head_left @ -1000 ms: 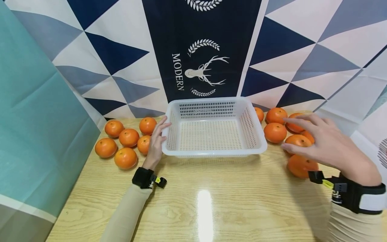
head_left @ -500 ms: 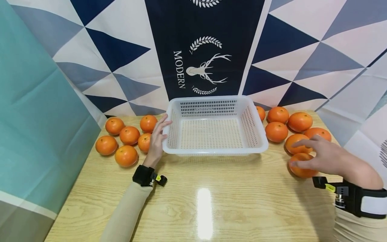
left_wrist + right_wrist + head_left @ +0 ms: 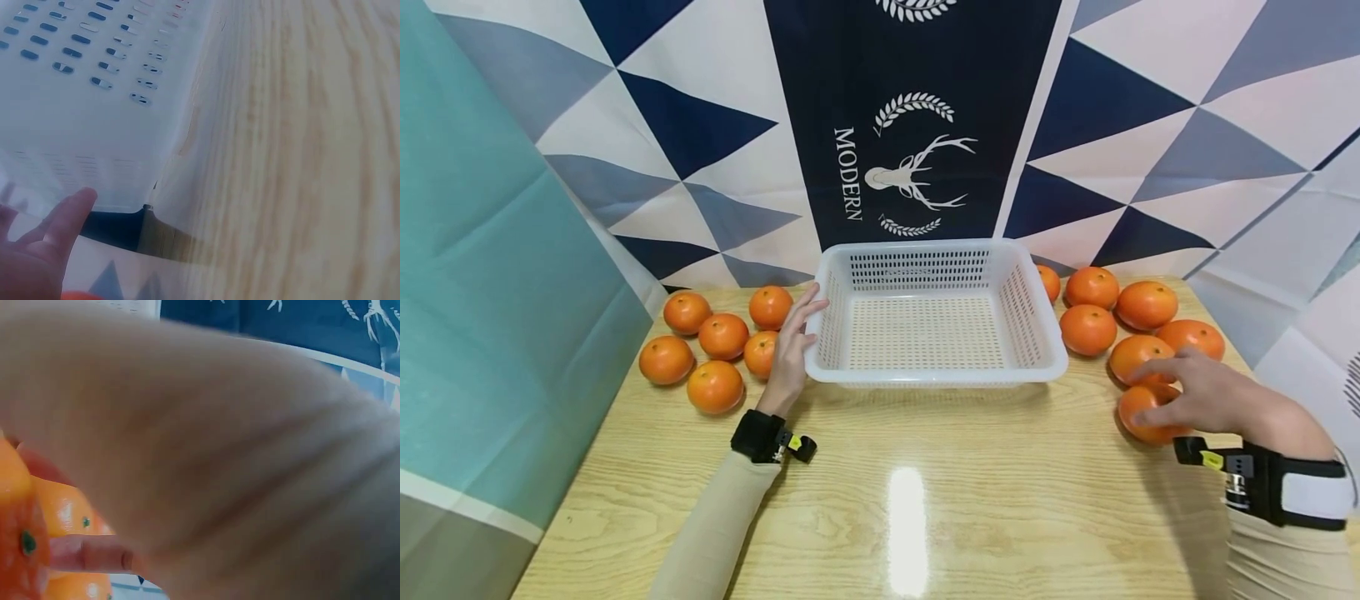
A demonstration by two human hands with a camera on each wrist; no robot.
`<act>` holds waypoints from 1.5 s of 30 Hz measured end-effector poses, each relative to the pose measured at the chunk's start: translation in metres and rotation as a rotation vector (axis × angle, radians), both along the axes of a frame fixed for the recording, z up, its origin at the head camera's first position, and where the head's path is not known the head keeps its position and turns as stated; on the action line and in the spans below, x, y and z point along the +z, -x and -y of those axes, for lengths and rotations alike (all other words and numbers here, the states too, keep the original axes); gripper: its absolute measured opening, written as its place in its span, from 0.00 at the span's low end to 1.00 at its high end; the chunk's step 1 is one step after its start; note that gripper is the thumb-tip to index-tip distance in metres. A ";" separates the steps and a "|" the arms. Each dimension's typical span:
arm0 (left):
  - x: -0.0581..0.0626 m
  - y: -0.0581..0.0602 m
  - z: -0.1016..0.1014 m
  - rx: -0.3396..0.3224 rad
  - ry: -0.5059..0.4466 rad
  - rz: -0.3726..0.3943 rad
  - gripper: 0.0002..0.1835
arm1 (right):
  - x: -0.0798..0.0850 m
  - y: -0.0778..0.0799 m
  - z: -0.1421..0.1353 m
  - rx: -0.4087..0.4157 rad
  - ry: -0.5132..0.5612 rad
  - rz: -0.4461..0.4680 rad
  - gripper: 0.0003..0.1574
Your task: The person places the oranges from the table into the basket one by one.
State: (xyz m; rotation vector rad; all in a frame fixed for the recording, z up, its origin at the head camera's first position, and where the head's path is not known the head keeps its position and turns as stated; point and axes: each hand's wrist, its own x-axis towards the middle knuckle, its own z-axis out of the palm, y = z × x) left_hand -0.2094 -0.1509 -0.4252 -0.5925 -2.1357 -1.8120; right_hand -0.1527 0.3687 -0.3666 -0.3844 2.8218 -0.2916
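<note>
A white perforated plastic basket (image 3: pixel 925 377) stands at the back of the table with nothing in it. My left hand (image 3: pixel 788 354) rests against its left side, the fingers fairly straight at the rim; the left wrist view shows a finger (image 3: pixel 72 215) by the basket's wall (image 3: pixel 81 119). At the right, my right hand (image 3: pixel 1213 400) has its thumb and fingers curled around the nearest tangerine (image 3: pixel 1142 410), which sits on the table. A finger (image 3: pixel 87 553) meets a tangerine (image 3: pixel 22 550) in the right wrist view, where the forearm hides much.
Behind the held one, several tangerines (image 3: pixel 1088 330) cluster to the basket's right. Another group of tangerines (image 3: pixel 715 387) lies on the left, near my left hand. A patterned cloth (image 3: pixel 715 125) rises behind the wooden table (image 3: pixel 820 508).
My right hand has come down and toward the front, from above the right-hand cluster onto the nearest tangerine, and its fingers have closed in around it. My left hand stays at the basket.
</note>
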 end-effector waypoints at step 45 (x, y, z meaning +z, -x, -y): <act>0.000 -0.002 -0.002 0.005 -0.011 -0.007 0.27 | 0.029 -0.009 0.012 -0.034 0.124 -0.395 0.38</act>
